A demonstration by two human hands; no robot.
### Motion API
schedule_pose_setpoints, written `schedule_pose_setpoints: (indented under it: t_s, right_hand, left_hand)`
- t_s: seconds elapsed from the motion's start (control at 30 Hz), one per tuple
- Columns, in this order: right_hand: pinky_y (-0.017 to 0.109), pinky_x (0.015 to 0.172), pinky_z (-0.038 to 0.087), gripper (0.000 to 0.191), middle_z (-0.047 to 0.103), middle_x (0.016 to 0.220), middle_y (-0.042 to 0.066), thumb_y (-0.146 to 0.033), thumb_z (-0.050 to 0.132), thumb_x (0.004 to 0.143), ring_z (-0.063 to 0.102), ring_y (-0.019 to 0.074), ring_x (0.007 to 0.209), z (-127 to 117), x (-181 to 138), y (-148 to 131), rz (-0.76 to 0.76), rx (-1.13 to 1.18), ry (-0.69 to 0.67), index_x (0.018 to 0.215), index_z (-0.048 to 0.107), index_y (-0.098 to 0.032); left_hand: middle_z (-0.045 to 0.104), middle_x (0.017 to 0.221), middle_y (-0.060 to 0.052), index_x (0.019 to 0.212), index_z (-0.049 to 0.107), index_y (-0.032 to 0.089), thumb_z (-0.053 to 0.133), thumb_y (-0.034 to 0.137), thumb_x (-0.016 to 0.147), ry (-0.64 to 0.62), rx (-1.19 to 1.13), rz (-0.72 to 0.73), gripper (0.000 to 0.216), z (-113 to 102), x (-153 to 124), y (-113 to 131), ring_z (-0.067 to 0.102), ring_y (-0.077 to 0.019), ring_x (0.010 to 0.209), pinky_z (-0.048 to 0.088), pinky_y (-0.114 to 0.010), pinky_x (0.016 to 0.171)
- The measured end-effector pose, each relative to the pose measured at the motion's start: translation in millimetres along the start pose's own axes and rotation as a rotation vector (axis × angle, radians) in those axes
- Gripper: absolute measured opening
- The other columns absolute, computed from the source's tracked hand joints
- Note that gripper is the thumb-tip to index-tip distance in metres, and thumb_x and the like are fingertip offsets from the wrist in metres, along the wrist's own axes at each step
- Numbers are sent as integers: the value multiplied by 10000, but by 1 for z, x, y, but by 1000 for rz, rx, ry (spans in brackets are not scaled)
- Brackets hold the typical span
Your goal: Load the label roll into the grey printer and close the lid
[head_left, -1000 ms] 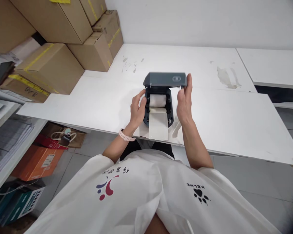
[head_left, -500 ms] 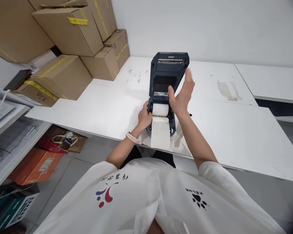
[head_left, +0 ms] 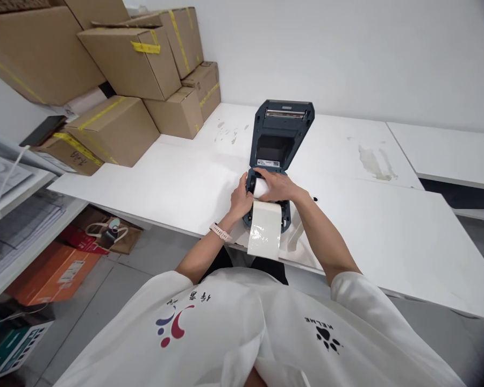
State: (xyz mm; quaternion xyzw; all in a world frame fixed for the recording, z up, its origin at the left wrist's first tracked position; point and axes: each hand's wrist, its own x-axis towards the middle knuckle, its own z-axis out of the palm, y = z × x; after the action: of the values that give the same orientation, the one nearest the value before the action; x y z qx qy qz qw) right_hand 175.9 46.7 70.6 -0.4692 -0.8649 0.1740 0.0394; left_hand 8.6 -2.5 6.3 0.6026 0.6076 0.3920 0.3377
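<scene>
The right hand [head_left: 280, 185] has its fingers bent around a white roll [head_left: 260, 188], thumb on the near side and fingertips on the far side. The left hand [head_left: 241, 198] has its fingers against the left side of a dark blue printer [head_left: 287, 216]; how firmly they press, I cannot tell. The roll sits in the printer's well, directly under the right fingers, and a pale strip [head_left: 264, 231] lies over the printer's front, on the near side of both hands. Beyond the fingers, the printer's lid [head_left: 282, 131] stands tipped back.

To the right of the right fingers, beside the printer, a loose curl of paper [head_left: 295, 236] lies on the white bench [head_left: 371, 215]. Well to the left of the left fingers, taped cardboard boxes [head_left: 119, 129] are stacked; their contents are hidden.

Half a second ago the right hand was raised beside the open lid, fingers spread, with the roll bare; now it covers much of the roll. A second ago the lid was tilted lower. The left hand has stayed at the printer's left side.
</scene>
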Motion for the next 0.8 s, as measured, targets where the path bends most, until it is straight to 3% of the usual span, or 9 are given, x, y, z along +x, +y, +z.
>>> schedule_pose_setpoints:
  t_s: [0.17, 0.27, 0.37, 0.5, 0.63, 0.8]
  right_hand:
    - [471, 1083, 527, 1043, 630, 1431, 89, -369, 842, 728, 638, 322, 1282, -37, -45, 17, -173, 443, 77, 1625, 312, -319]
    - [450, 1080, 542, 1044, 640, 1408, 82, -436, 893, 683, 655, 312, 1252, -53, -75, 44, -204, 615, 276, 1592, 393, -315]
    - [448, 1036, 566, 1005, 649, 1385, 101, -473, 906, 663, 669, 317, 1227, -57, -86, 83, -125, 693, 563, 1549, 460, -310]
    - [463, 978, 587, 932, 697, 1255, 123, -426, 886, 653, 716, 290, 1097, -40, -67, 136, 84, 716, 775, 1490, 505, -271]
    - [441, 934, 610, 890, 698, 1183, 114, -415, 842, 612, 720, 282, 1076, -5, -32, 166, 279, 813, 780, 1413, 509, -216]
    - [434, 978, 592, 938, 671, 1249, 136, -333, 823, 542, 698, 283, 1109, 29, -5, 168, 414, 856, 695, 1411, 503, -186]
  left_hand:
    - [498, 1622, -85, 1609, 305, 230, 472, 122, 816, -6, 7, -35, 818, -2, -3, 5, 515, -304, 1466, 419, -498, 1203]
    - [503, 1617, -92, 1613, 303, 214, 468, 116, 821, -12, 8, -49, 814, -2, -3, 7, 520, -303, 1462, 415, -497, 1205]
    - [491, 1621, -125, 1617, 300, 176, 471, 117, 832, -22, 8, -52, 806, -3, -3, 8, 512, -316, 1467, 411, -499, 1207]
    - [528, 1591, -123, 1613, 313, 193, 473, 113, 827, -16, 8, -53, 806, -3, -3, 7, 521, -318, 1460, 407, -522, 1208]
    - [516, 1598, -140, 1616, 310, 176, 476, 118, 831, -18, 0, -58, 805, -4, -3, 9, 519, -337, 1458, 419, -536, 1191]
    - [519, 1600, -115, 1609, 324, 213, 502, 125, 817, -13, -4, -62, 817, -3, -3, 8, 525, -332, 1452, 420, -537, 1192]
